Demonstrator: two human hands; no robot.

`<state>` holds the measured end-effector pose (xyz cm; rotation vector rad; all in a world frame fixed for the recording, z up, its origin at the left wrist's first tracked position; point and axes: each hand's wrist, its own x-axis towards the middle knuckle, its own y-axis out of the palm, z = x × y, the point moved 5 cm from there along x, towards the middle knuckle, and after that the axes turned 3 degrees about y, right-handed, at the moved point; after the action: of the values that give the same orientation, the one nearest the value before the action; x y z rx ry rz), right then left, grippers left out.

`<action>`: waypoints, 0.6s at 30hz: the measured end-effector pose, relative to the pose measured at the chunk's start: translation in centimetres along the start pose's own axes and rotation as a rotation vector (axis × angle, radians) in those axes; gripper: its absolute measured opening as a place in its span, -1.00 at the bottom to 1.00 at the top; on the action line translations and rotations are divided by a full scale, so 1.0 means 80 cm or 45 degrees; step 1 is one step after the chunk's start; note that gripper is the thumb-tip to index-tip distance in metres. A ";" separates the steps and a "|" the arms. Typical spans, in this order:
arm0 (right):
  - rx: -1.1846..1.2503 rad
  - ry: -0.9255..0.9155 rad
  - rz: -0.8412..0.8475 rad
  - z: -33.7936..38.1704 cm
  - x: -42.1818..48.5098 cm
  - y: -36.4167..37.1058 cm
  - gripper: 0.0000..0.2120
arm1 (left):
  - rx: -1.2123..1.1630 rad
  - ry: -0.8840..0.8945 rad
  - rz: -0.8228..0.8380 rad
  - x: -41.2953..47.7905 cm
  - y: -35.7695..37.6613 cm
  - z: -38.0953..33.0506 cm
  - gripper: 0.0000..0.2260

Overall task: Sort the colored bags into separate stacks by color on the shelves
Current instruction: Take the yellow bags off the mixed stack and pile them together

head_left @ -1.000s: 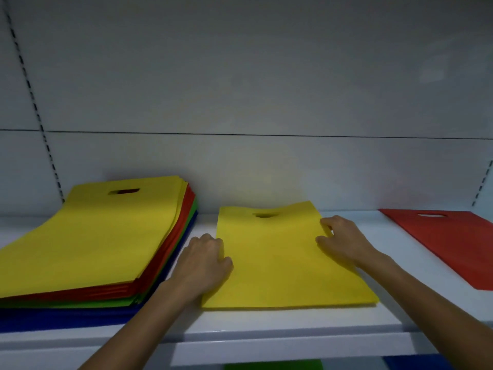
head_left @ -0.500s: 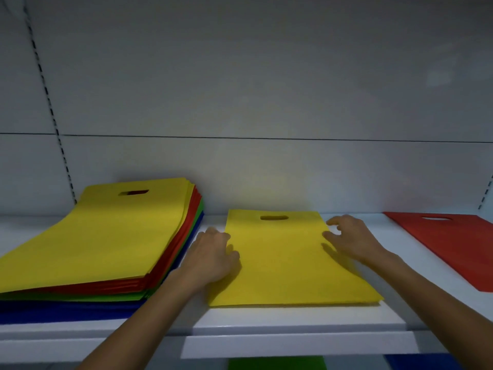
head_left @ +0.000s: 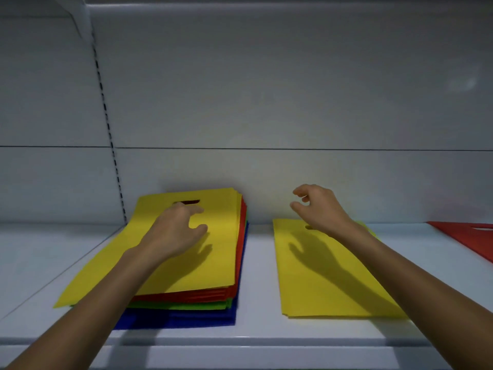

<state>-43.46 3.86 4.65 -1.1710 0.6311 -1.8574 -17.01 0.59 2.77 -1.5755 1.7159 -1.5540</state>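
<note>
Left hand (head_left: pixel 174 232) hovers over the stack (head_left: pixel 221 263), yellow on top with red, green and blue beneath, fingers loosely curled by the handle slot, gripping nothing. Right hand (head_left: pixel 318 208) hangs empty and relaxed above the lone yellow bag (head_left: pixel 320 289) lying flat on the shelf (head_left: pixel 261 335). A red bag (head_left: pixel 466 236) lies far right.
</note>
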 end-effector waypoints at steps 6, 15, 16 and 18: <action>0.085 -0.021 0.065 0.090 0.012 0.069 -0.66 | 0.042 -0.212 -0.005 -0.022 -0.037 0.122 -0.60; -0.115 0.318 0.274 0.118 0.004 0.155 -0.54 | -0.002 -0.406 0.072 -0.036 -0.031 0.219 -0.56; -0.096 0.345 0.274 0.118 0.003 0.160 -0.55 | -0.005 -0.384 0.062 -0.034 -0.032 0.220 -0.59; -0.012 0.396 0.200 0.115 0.003 0.165 -0.58 | 0.008 -0.360 0.021 -0.031 -0.037 0.224 -0.62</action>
<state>-30.26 -3.16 -1.22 -0.8177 0.8793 -1.9171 -0.24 -5.13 -1.83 -1.6813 1.5622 -1.2565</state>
